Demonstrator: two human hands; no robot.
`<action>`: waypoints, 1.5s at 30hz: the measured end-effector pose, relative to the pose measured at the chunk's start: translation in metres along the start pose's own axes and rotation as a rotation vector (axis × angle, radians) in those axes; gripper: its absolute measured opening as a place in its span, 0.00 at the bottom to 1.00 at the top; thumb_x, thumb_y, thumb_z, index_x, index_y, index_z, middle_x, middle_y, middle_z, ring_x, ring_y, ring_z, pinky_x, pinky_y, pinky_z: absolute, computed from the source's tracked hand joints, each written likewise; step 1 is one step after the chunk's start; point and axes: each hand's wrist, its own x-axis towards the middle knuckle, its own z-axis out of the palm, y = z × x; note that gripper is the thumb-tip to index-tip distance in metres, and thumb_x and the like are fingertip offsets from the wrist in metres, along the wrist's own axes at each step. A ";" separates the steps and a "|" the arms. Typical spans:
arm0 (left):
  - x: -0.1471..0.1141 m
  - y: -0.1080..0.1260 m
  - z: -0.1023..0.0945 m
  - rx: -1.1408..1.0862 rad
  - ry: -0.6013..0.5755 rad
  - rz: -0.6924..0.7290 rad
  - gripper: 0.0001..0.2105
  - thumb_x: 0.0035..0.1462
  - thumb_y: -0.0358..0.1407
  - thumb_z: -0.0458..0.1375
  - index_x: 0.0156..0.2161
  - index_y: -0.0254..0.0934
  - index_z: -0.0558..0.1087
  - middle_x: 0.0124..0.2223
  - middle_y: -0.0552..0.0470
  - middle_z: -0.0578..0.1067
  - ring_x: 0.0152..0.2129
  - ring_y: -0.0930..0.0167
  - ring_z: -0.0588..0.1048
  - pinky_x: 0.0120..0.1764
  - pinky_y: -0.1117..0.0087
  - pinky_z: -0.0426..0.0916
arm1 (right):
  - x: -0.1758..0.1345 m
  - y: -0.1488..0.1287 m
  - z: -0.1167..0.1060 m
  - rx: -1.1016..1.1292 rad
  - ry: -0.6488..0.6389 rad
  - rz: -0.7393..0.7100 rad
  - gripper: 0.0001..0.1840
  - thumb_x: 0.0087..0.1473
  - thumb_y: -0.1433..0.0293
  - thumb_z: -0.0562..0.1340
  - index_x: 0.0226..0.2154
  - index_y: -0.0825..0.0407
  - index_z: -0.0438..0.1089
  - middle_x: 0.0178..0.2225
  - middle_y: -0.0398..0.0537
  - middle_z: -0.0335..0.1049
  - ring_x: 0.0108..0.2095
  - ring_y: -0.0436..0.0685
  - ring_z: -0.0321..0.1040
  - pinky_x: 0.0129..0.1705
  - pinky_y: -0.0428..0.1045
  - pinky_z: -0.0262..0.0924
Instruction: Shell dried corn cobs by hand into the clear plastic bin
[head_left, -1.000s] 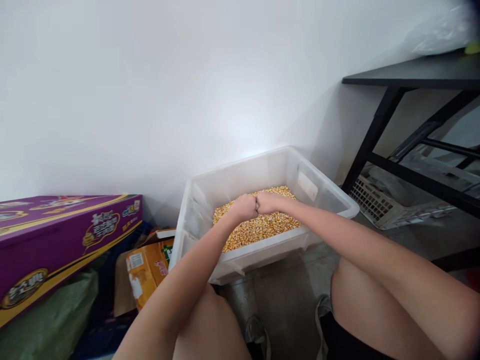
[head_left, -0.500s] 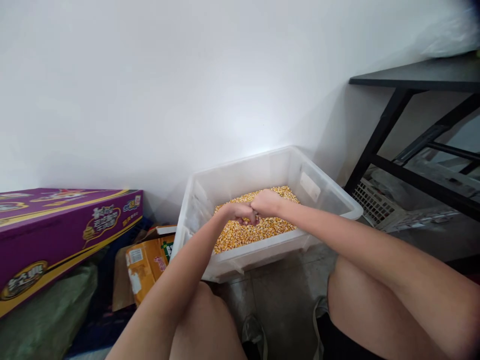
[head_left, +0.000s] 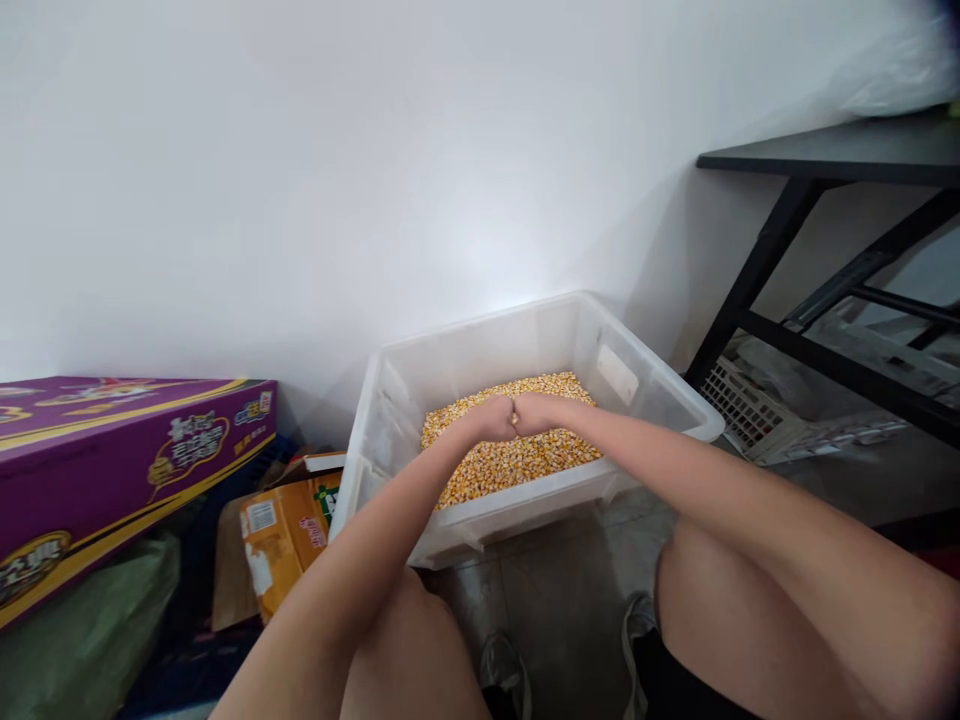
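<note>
Yellow corn kernels (head_left: 517, 465) cover the floor of a large translucent plastic bin (head_left: 491, 505). My left hand (head_left: 495, 418) and my right hand (head_left: 534, 412) meet over the middle of the corn, their knuckle sides touching. Both hands look closed, with the fingers curled down and inward. The backs of the hands hide the fingertips and whatever may be in them. Whether the hands touch the kernels below cannot be made out.
A purple printed carton (head_left: 135, 450) lies at the left, with a torn orange box (head_left: 289, 535) between it and the bin. A black-framed table (head_left: 817, 150) stands at the right, above a white plastic basket (head_left: 750, 405). A white wall (head_left: 450, 180) rises behind the bin.
My right hand has come down from above the left one to sit level beside it. The left hand's curled fingers, visible before, are now turned down out of sight.
</note>
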 end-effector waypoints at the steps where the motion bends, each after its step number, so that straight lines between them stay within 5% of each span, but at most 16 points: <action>1: -0.001 -0.005 0.001 -0.137 -0.137 -0.024 0.06 0.40 0.32 0.60 0.27 0.34 0.73 0.25 0.47 0.74 0.24 0.67 0.73 0.28 0.69 0.68 | 0.000 -0.007 0.000 -0.103 0.043 -0.037 0.16 0.40 0.64 0.64 0.33 0.55 0.74 0.35 0.55 0.74 0.36 0.61 0.71 0.35 0.48 0.62; 3: -0.003 -0.015 0.004 -0.365 -0.391 -0.040 0.05 0.39 0.30 0.59 0.27 0.34 0.73 0.23 0.51 0.72 0.21 0.71 0.71 0.24 0.72 0.66 | 0.001 -0.018 0.000 -0.287 0.105 -0.122 0.17 0.41 0.60 0.65 0.32 0.54 0.74 0.36 0.56 0.74 0.39 0.63 0.70 0.39 0.51 0.62; 5: -0.005 -0.019 0.006 -0.415 -0.428 -0.034 0.06 0.40 0.30 0.58 0.28 0.34 0.73 0.24 0.51 0.72 0.20 0.72 0.71 0.24 0.73 0.65 | 0.001 -0.024 -0.002 -0.347 0.113 -0.163 0.16 0.41 0.59 0.65 0.30 0.54 0.73 0.35 0.57 0.74 0.40 0.64 0.70 0.39 0.52 0.61; 10: -0.004 -0.002 0.007 0.115 0.177 -0.004 0.11 0.44 0.39 0.58 0.32 0.34 0.74 0.33 0.43 0.76 0.32 0.61 0.75 0.35 0.65 0.67 | 0.001 -0.002 -0.005 0.036 -0.135 0.005 0.07 0.42 0.69 0.61 0.26 0.55 0.70 0.24 0.50 0.70 0.24 0.56 0.68 0.25 0.47 0.60; 12: -0.001 0.006 0.005 0.273 0.262 0.046 0.13 0.46 0.42 0.56 0.34 0.34 0.75 0.35 0.40 0.76 0.35 0.58 0.74 0.39 0.62 0.66 | 0.001 0.011 -0.006 0.223 -0.271 0.056 0.05 0.43 0.71 0.59 0.24 0.56 0.68 0.19 0.46 0.66 0.18 0.50 0.62 0.21 0.45 0.57; 14: 0.001 0.007 0.003 0.277 0.274 0.070 0.12 0.47 0.40 0.56 0.34 0.34 0.74 0.35 0.41 0.76 0.35 0.59 0.74 0.39 0.62 0.66 | 0.002 0.017 -0.005 0.249 -0.266 0.069 0.04 0.43 0.71 0.59 0.24 0.56 0.67 0.19 0.45 0.65 0.18 0.49 0.61 0.20 0.45 0.56; 16: 0.002 0.002 0.001 0.134 0.180 0.047 0.08 0.43 0.35 0.58 0.31 0.34 0.74 0.32 0.44 0.75 0.32 0.63 0.74 0.36 0.66 0.67 | 0.002 0.012 -0.004 0.096 -0.125 0.030 0.06 0.41 0.69 0.61 0.26 0.55 0.69 0.24 0.49 0.69 0.23 0.54 0.67 0.24 0.46 0.58; 19: 0.000 -0.014 0.001 -0.284 -0.215 -0.026 0.04 0.38 0.29 0.58 0.26 0.34 0.72 0.25 0.50 0.73 0.22 0.71 0.71 0.26 0.72 0.66 | 0.003 -0.007 -0.002 -0.235 0.108 -0.093 0.12 0.41 0.64 0.64 0.29 0.54 0.72 0.33 0.56 0.73 0.35 0.63 0.70 0.33 0.50 0.61; 22: -0.003 -0.026 0.005 -0.535 -0.467 -0.068 0.05 0.38 0.29 0.60 0.26 0.35 0.72 0.23 0.52 0.72 0.18 0.74 0.69 0.23 0.73 0.64 | 0.005 -0.024 -0.002 -0.378 0.160 -0.208 0.12 0.46 0.62 0.63 0.28 0.55 0.73 0.34 0.59 0.73 0.39 0.65 0.70 0.38 0.52 0.60; 24: -0.003 -0.025 0.007 -0.407 -0.319 -0.067 0.06 0.39 0.30 0.60 0.28 0.34 0.73 0.24 0.51 0.72 0.21 0.72 0.71 0.25 0.72 0.66 | 0.005 -0.023 -0.002 -0.328 0.147 -0.176 0.11 0.46 0.64 0.63 0.28 0.55 0.72 0.33 0.59 0.73 0.37 0.63 0.71 0.37 0.51 0.61; 28: 0.003 -0.008 0.006 0.151 0.218 0.019 0.10 0.47 0.36 0.57 0.33 0.33 0.74 0.33 0.42 0.76 0.33 0.61 0.75 0.36 0.63 0.67 | 0.005 0.003 -0.002 0.041 -0.083 0.009 0.09 0.44 0.68 0.61 0.29 0.56 0.72 0.26 0.53 0.72 0.29 0.58 0.70 0.27 0.47 0.61; 31: 0.005 0.001 0.001 0.296 0.304 0.098 0.10 0.50 0.38 0.55 0.35 0.35 0.74 0.36 0.41 0.76 0.36 0.60 0.75 0.39 0.62 0.66 | 0.004 0.017 -0.004 0.207 -0.222 0.049 0.09 0.46 0.68 0.59 0.29 0.57 0.71 0.23 0.50 0.70 0.25 0.56 0.68 0.25 0.47 0.61; 34: 0.004 -0.004 -0.002 0.137 0.176 0.039 0.07 0.44 0.33 0.59 0.31 0.35 0.74 0.30 0.45 0.75 0.30 0.65 0.75 0.33 0.68 0.67 | 0.003 0.008 -0.005 -0.002 -0.023 0.011 0.10 0.44 0.68 0.61 0.30 0.57 0.72 0.27 0.54 0.73 0.30 0.59 0.70 0.29 0.48 0.61; 39: -0.004 -0.025 0.005 -0.236 -0.336 0.008 0.04 0.41 0.30 0.58 0.27 0.35 0.73 0.19 0.53 0.69 0.16 0.74 0.67 0.20 0.74 0.62 | 0.002 -0.022 -0.006 -0.384 0.178 -0.177 0.09 0.46 0.68 0.61 0.30 0.56 0.73 0.34 0.60 0.74 0.39 0.64 0.70 0.38 0.53 0.60; 42: -0.004 -0.020 0.009 -0.086 -0.042 -0.034 0.06 0.43 0.32 0.57 0.30 0.35 0.73 0.25 0.49 0.73 0.22 0.70 0.72 0.26 0.70 0.66 | 0.002 -0.017 -0.004 -0.248 0.124 -0.098 0.10 0.45 0.68 0.62 0.30 0.57 0.73 0.32 0.58 0.74 0.36 0.61 0.71 0.35 0.50 0.61; 45: 0.003 -0.006 0.010 0.203 0.256 -0.016 0.09 0.47 0.37 0.56 0.33 0.35 0.73 0.33 0.44 0.75 0.33 0.62 0.74 0.37 0.64 0.67 | 0.005 0.004 0.000 0.039 -0.091 0.016 0.12 0.44 0.67 0.61 0.31 0.57 0.72 0.26 0.52 0.72 0.28 0.57 0.70 0.28 0.47 0.61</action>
